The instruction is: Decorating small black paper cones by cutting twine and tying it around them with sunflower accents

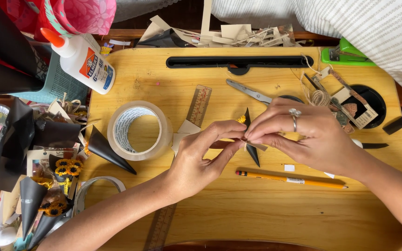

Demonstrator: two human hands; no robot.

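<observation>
Black paper cone (252, 155), small and pointed, sits right at the centre of the wooden lap table (238, 209), pinched between both hands above the board. Left hand (196, 160) comes in from seven o'clock, thumb and forefinger closed tight on the cone's middle, where a brown strip crosses it. Right hand (303, 135) reaches in from four o'clock, ring on one finger, fingertips nipped shut on the same spot, touching the left hand's fingertips. A tiny yellow flower (242, 119) peeks out at the cone's top end, at twelve o'clock from the pinch.

Just below the hands, at six o'clock, lies a yellow pencil (291, 179), flat on the board. At ten o'clock stands a roll of clear tape (139, 130), with a ruler (199, 105) slanting beside it. Scissors (250, 91) lie at twelve o'clock, partly behind the right hand. Another black cone (108, 151) rests at nine o'clock, near the tape. White glue bottle (83, 58) leans at far ten o'clock, off the board's corner.
</observation>
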